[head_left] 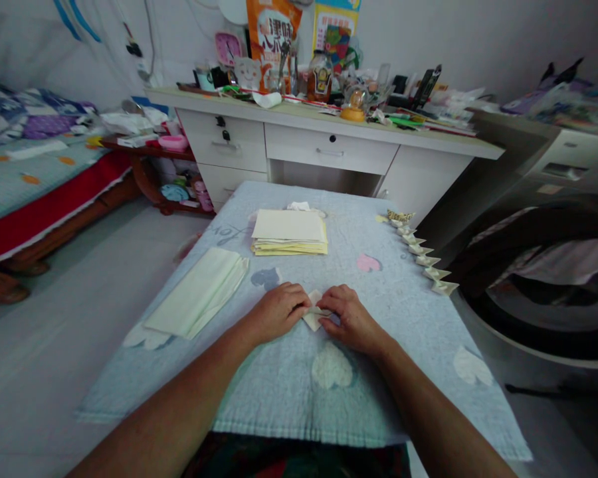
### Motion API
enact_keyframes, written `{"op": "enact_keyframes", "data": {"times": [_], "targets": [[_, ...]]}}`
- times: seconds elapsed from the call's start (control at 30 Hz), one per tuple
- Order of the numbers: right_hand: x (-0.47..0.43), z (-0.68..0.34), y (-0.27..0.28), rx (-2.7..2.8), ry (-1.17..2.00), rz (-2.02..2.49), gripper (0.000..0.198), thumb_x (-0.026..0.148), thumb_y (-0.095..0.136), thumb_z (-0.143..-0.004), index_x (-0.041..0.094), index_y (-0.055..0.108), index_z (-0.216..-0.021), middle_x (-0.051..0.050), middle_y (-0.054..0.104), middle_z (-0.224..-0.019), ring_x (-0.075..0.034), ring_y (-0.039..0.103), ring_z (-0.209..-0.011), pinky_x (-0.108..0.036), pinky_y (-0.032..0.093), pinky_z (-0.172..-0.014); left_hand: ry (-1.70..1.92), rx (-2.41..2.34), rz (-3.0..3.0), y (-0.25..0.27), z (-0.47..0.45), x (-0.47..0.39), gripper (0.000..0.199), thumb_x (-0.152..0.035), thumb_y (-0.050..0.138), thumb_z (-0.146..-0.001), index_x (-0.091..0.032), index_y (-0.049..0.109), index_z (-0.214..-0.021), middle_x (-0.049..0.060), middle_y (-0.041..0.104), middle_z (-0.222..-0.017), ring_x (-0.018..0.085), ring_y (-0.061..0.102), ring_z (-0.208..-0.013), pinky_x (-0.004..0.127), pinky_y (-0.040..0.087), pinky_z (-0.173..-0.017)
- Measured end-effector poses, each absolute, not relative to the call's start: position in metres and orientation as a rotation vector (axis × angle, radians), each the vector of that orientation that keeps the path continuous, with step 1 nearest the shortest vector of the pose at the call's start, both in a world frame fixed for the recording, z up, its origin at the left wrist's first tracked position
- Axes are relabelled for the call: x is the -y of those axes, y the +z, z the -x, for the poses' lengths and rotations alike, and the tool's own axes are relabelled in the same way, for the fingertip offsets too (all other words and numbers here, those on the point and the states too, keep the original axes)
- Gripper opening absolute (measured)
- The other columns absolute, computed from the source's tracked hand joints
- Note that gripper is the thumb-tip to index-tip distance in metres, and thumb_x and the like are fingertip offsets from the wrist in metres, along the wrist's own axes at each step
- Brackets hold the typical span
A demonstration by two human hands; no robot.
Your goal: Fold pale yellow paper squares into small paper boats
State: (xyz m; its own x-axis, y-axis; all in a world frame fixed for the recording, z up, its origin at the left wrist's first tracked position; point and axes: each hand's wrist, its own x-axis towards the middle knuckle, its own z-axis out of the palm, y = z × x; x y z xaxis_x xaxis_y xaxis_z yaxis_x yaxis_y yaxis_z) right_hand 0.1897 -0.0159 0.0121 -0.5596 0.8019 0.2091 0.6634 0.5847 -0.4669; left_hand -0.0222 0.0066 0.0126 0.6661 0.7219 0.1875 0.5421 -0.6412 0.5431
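Note:
A small piece of folded cream paper [313, 321] lies on the cloth-covered table between my two hands. My left hand [283, 309] pinches its left side, fingers curled together. From the right, my right hand [347, 315] grips the opposite side with thumb and forefinger. Fingers cover part of the folds. Beyond the hands sits a stack of cream and yellow paper [289, 227]. Off to the left rests a pile of pale green folded sheets [194, 292]. Several small folded paper boats [424, 260] stand in a row along the table's right edge, a patterned one farthest away.
The table wears a light blue cloth [279, 392] with heart prints. Behind it stands a white desk [329, 149] crowded with jars, a pink clock [228, 49] and packets. A washing machine [553, 199] is close on the right, a bed [40, 179] on the left.

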Motion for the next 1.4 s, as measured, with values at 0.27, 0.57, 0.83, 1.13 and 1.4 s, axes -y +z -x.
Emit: {"op": "enact_keyframes", "data": {"times": [0.27, 0.57, 0.83, 1.13, 1.4], "targets": [[0.013, -0.188, 0.007, 2.39, 0.44, 1.238, 0.009, 0.015, 0.06, -0.086, 0.02, 0.068, -0.086, -0.003, 0.061, -0.083, -0.018, 0.05, -0.084, -0.032, 0.034, -0.078, 0.529, -1.085, -2.428, 0.014, 0.023, -0.005, 0.003, -0.018, 0.061, -0.08, -0.018, 0.063, -0.082, 0.003, 0.06, -0.085, 0.019, 0.055, -0.088, 0.031, 0.043, -0.08], [0.012, -0.191, 0.01, 2.324, 0.473, 1.418, 0.006, 0.021, 0.067, -0.083, 0.018, 0.065, -0.078, -0.003, 0.06, -0.079, -0.018, 0.049, -0.081, -0.032, 0.032, -0.076, 0.541, -1.124, -2.39, 0.009, 0.023, -0.008, 0.006, -0.02, 0.06, -0.084, -0.018, 0.063, -0.079, 0.003, 0.059, -0.085, 0.019, 0.054, -0.087, 0.03, 0.042, -0.08], [0.013, -0.192, 0.011, 2.305, 0.509, 1.523, 0.009, 0.024, 0.062, -0.087, 0.019, 0.068, -0.082, -0.004, 0.06, -0.085, -0.019, 0.047, -0.086, -0.033, 0.03, -0.078, 0.533, -1.17, -2.394, 0.006, 0.022, -0.009, 0.01, -0.023, 0.058, -0.086, -0.018, 0.062, -0.079, 0.003, 0.057, -0.084, 0.019, 0.053, -0.087, 0.031, 0.04, -0.079], [0.012, -0.186, 0.011, 2.244, 0.46, 1.768, 0.018, 0.033, 0.057, -0.09, 0.02, 0.067, -0.082, -0.005, 0.057, -0.094, -0.02, 0.045, -0.092, -0.033, 0.029, -0.079, 0.536, -1.291, -2.414, 0.003, 0.019, -0.011, 0.014, -0.027, 0.057, -0.087, -0.018, 0.06, -0.076, 0.003, 0.056, -0.086, 0.02, 0.052, -0.087, 0.033, 0.039, -0.081], [0.014, -0.183, 0.01, 2.219, 0.421, 1.812, 0.021, 0.033, 0.055, -0.091, 0.019, 0.067, -0.081, -0.005, 0.057, -0.096, -0.02, 0.045, -0.093, -0.033, 0.029, -0.08, 0.534, -1.342, -2.456, 0.003, 0.015, -0.007, 0.016, -0.025, 0.052, -0.09, -0.018, 0.059, -0.077, 0.004, 0.054, -0.086, 0.02, 0.051, -0.088, 0.035, 0.039, -0.083]]}}
